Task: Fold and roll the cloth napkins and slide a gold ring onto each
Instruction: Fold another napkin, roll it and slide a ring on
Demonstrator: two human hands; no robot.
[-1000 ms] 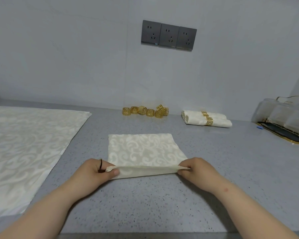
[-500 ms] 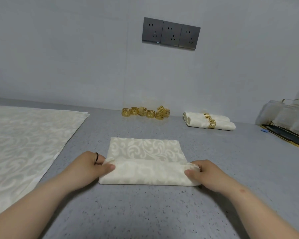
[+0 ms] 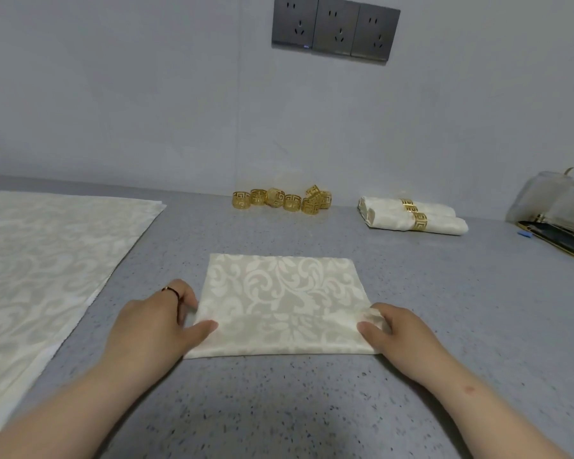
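**Roll axis lies 9-to-3, cloth waits at 12**

The napkin (image 3: 284, 293) lies flat on the grey counter (image 3: 312, 409), straight ahead of the person. Its edge at 6 o'clock is turned over into a narrow band whose long axis runs from 9 to 3 o'clock.

The left hand (image 3: 153, 326) holds the band's 9 o'clock end, thumb laid on top and fingers curled in at the cloth's side edge. The right hand (image 3: 398, 336) pinches the 3 o'clock end, thumb on top and the corner bunched under its fingers. Each hand is at its own end, so neither is the nearer one.

All the unrolled cloth lies from the grips toward 12 o'clock. By that layout, the next turn would probably go away from the body, with both ends moving evenly so the roll does not skew.

The loose gold rings (image 3: 280, 200) sit at 12 o'clock from the napkin, against the wall. Two finished rolls (image 3: 411, 217), each ringed, lie at about 1 o'clock. A stack of flat cloths (image 3: 47, 253) lies at 9 o'clock.
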